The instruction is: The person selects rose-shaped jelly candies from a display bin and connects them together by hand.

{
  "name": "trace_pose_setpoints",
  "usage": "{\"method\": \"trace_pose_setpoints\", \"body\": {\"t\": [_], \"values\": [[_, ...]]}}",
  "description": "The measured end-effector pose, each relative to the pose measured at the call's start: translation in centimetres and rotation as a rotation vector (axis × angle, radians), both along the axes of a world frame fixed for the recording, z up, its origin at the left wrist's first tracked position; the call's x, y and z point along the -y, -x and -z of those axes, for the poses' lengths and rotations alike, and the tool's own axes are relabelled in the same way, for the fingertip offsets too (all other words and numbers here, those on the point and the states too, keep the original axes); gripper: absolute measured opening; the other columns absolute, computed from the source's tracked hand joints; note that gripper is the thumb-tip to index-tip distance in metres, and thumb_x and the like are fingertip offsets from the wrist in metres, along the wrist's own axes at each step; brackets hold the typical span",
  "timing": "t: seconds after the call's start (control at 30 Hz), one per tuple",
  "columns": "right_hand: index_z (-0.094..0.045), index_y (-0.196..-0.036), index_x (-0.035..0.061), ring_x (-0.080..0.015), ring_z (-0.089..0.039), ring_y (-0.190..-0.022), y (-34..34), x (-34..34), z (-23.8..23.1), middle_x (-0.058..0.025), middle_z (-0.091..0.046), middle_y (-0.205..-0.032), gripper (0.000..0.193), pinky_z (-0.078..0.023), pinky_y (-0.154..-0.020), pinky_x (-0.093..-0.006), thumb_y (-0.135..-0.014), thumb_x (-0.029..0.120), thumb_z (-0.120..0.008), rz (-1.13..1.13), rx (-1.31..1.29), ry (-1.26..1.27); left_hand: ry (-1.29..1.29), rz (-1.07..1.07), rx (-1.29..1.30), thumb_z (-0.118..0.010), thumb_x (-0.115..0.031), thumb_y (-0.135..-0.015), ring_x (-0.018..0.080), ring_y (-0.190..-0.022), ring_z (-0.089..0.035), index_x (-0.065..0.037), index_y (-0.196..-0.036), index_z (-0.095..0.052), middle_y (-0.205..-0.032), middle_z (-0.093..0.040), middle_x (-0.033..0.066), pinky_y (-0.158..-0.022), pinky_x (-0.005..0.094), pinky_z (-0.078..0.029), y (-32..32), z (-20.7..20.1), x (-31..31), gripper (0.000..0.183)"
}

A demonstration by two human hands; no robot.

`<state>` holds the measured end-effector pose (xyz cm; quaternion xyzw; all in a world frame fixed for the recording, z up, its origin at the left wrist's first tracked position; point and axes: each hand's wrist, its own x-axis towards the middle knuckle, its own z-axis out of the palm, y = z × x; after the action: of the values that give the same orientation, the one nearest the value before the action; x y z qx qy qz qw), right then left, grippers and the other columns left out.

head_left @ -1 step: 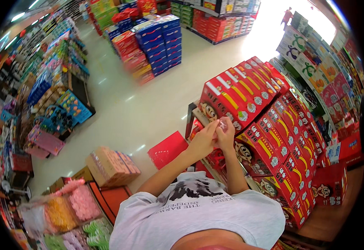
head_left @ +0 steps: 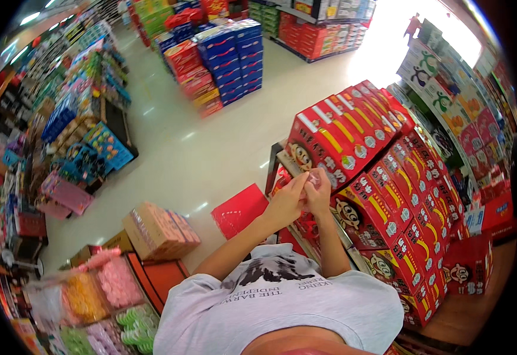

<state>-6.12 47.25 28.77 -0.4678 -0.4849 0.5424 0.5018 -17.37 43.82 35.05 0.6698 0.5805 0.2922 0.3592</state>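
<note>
My left hand (head_left: 288, 200) and my right hand (head_left: 318, 194) meet in front of my chest, fingers curled and pressed together. Between the fingertips shows a small, clear, shiny piece that looks like thin plastic (head_left: 313, 178). Its kind is too small to make out, and the fingers cover most of it. Just beyond and to the right of the hands stands a stack of red drink cartons (head_left: 368, 204) with yellow stripes and a cartoon face. Below the hands, a grey metal rail (head_left: 342, 235) runs along the stack's near side.
A red sheet (head_left: 239, 211) lies left of my forearms. Cardboard boxes (head_left: 152, 234) and a bin of bagged pink and yellow goods (head_left: 119, 284) stand at lower left. Blue boxes (head_left: 229, 62) are stacked ahead, shelves (head_left: 87, 112) line the left, and a person (head_left: 412, 26) is near the bright doorway.
The view has shifted slightly, so the surroundings sit a little differently. Both hands stay together at the same place, with only a slight movement of the fingers.
</note>
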Motion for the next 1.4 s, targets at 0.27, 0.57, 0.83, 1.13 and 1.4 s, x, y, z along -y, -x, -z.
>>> {"method": "trace_pose_setpoints", "body": {"t": [0.27,0.57,0.83,1.13,1.4], "values": [[-0.056,-0.094,0.0004,-0.0122,-0.053,-0.073,4.7,10.2,0.9,-0.005,-0.057,-0.078,0.018,-0.045,-0.065,-0.0281,-0.078,0.007,-0.059,-0.299,-0.072,0.082,0.109,-0.308,-0.085,-0.062,0.002,-0.077,0.0434,-0.111,-0.056,0.002,-0.136,-0.04,-0.126,-0.053,0.0272,-0.091,0.0456,-0.049,3.1,-0.7,13.3,0.063],[-0.057,-0.095,-0.0001,-0.008,-0.05,-0.072,8.2,12.4,-0.6,-0.0028,-0.057,-0.082,0.014,-0.042,-0.063,-0.0236,-0.082,0.003,-0.055,-0.529,-0.117,-0.024,-0.102,-0.54,-0.12,-0.068,0.005,-0.066,0.0417,-0.102,-0.06,0.003,-0.133,-0.035,-0.121,-0.054,0.0251,-0.08,0.0449,-0.052,3.9,-1.7,18.2,0.074],[-0.057,-0.098,0.0003,-0.0096,-0.055,-0.074,16.8,14.0,-5.1,-0.0041,-0.06,-0.085,0.016,-0.046,-0.065,-0.0247,-0.084,0.005,-0.06,-0.827,-0.178,0.033,-0.31,-0.925,-0.211,-0.062,0.01,-0.074,0.0436,-0.118,-0.049,0.003,-0.134,-0.034,-0.133,-0.042,0.0256,-0.093,0.0438,-0.048,7.7,-3.5,22.0,0.067],[-0.059,-0.096,-0.0016,-0.0126,-0.059,-0.07,30.6,21.0,-12.5,-0.0071,-0.062,-0.079,0.024,-0.049,-0.062,-0.0294,-0.08,0.015,-0.068,-1.179,-0.142,0.087,-0.539,-1.362,-0.303,-0.068,0.008,-0.076,0.0378,-0.107,-0.049,0.0,-0.12,-0.042,-0.116,-0.048,0.0212,-0.092,0.0416,-0.042,16.4,-7.8,29.9,0.052],[-0.06,-0.096,-0.0002,-0.016,-0.062,-0.08,42.1,26.9,-13.4,-0.0098,-0.066,-0.087,0.025,-0.051,-0.074,-0.0329,-0.079,0.016,-0.068,-1.3,-0.082,-0.108,-0.508,-1.587,-0.333,-0.068,0.005,-0.075,0.0359,-0.094,-0.054,0.0,-0.107,-0.05,-0.102,-0.053,0.0182,-0.082,0.0422,-0.045,26.1,-9.0,35.0,0.037]]}}
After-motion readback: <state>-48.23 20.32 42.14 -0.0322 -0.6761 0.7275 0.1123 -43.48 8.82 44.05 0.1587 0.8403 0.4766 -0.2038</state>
